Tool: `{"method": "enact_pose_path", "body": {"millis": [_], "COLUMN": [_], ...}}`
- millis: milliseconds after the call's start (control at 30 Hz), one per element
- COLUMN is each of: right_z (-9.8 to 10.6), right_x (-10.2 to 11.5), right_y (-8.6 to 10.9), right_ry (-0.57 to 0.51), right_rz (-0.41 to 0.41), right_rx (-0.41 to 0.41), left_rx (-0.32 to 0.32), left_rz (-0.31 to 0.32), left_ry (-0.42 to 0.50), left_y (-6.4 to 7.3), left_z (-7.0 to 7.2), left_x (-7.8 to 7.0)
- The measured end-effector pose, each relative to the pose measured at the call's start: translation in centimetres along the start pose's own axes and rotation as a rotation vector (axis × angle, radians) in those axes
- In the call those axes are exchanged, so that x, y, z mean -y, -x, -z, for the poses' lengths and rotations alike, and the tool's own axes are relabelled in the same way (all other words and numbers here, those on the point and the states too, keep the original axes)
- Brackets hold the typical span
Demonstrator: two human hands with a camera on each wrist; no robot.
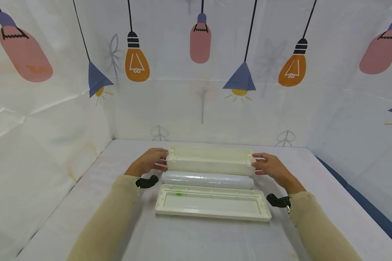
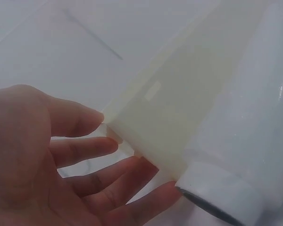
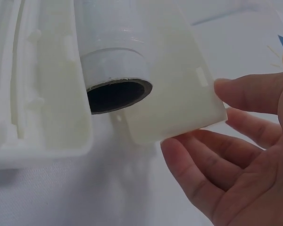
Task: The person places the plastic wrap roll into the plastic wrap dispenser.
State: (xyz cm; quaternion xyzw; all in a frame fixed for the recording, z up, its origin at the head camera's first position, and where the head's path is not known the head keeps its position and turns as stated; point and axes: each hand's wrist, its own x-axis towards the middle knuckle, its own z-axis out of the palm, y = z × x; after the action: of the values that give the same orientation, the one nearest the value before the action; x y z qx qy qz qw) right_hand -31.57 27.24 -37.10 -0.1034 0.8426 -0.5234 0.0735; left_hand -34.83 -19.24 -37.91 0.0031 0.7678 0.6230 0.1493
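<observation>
A long cream plastic box [image 1: 212, 165] lies crosswise at the back, its left end held by my left hand [image 1: 151, 159] and its right end by my right hand [image 1: 269, 166]. In the left wrist view, the left thumb and fingertips meet the end edge of the box [image 2: 174, 127]. The right wrist view has the right thumb at one corner and fingers along the end. Directly in front of the box lies a roll of cling film [image 1: 207, 180]; its open cardboard core [image 3: 118, 96] shows in the right wrist view. Nearer still sits a shallow cream lid [image 1: 212, 215].
Inside the lid runs a rail with a small green slider [image 1: 179, 193]. All of this lies on a white-covered table [image 1: 196, 239]. White sheets printed with hanging lamps [image 1: 238, 78] stand behind and at both sides. Each wrist wears a dark strap mount [image 1: 147, 182].
</observation>
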Motion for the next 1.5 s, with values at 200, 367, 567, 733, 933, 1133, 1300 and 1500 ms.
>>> {"method": "enact_pose_path", "body": {"millis": [200, 367, 567, 733, 933, 1133, 1300, 1500], "right_z": [-0.1, 0.1, -0.3, -0.5, -0.4, -0.2, 0.1, 0.2], "right_x": [-0.3, -0.2, -0.5, -1.0, -1.0, -0.9, -1.0, -1.2], "right_y": [0.1, 0.1, -0.3, -0.2, 0.2, 1.1, 2.3, 3.7], "right_ry": [0.017, 0.04, 0.057, 0.072, 0.057, -0.032, -0.061, -0.062], "right_rz": [-0.005, 0.019, 0.014, -0.012, -0.013, 0.013, 0.022, 0.03], "right_rx": [0.023, 0.013, -0.002, -0.016, -0.019, -0.05, -0.086, -0.112], "left_rx": [-0.006, -0.014, -0.029, -0.033, -0.038, -0.045, -0.081, -0.13], "left_rz": [0.027, 0.014, 0.045, 0.039, 0.031, 0.023, -0.021, -0.064], "left_ry": [0.003, -0.014, -0.032, -0.053, -0.06, -0.126, -0.194, -0.193], "left_y": [0.0, -0.2, -0.1, 0.1, 0.1, 1.2, 2.5, 3.9], "left_z": [-0.1, -0.1, 0.2, 0.1, 0.1, 0.1, 0.0, -0.1], "left_x": [0.3, 0.4, 0.8, 0.9, 1.0, 0.9, 1.0, 0.7]}}
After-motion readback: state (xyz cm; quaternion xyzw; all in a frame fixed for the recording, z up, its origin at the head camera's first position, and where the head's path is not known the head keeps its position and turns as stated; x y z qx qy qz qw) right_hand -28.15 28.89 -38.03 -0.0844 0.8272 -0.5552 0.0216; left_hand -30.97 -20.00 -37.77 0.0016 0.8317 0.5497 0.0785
